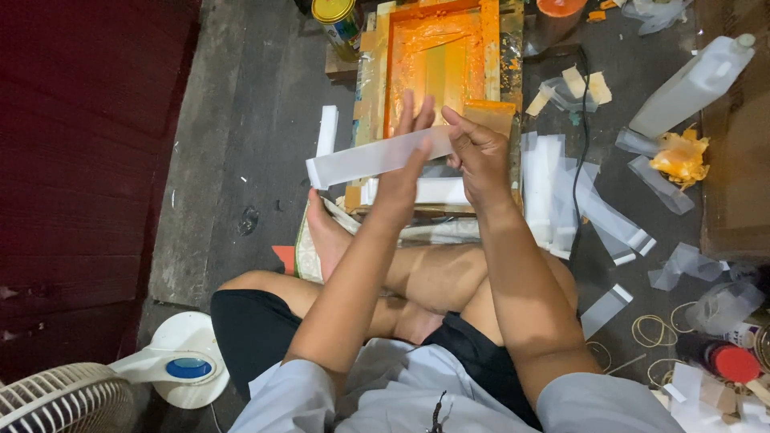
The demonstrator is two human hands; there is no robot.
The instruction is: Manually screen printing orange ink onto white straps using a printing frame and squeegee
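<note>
Two bare hands show in the head view: the left hand and the right hand, with one long translucent white plastic strip between them. One orange-stained rectangular wooden printing frame lies at the far edge of the grey concrete floor. Beside it stands one round yellow-lidded tin can. One white plastic jerrycan lies toward the far right corner. One white electric fan sits at the near left corner. One small red-capped jar stands at the near right edge. About three tan rubber bands lie close to it; the loose clear plastic sleeves scattered on the right are too overlapped to count exactly.
</note>
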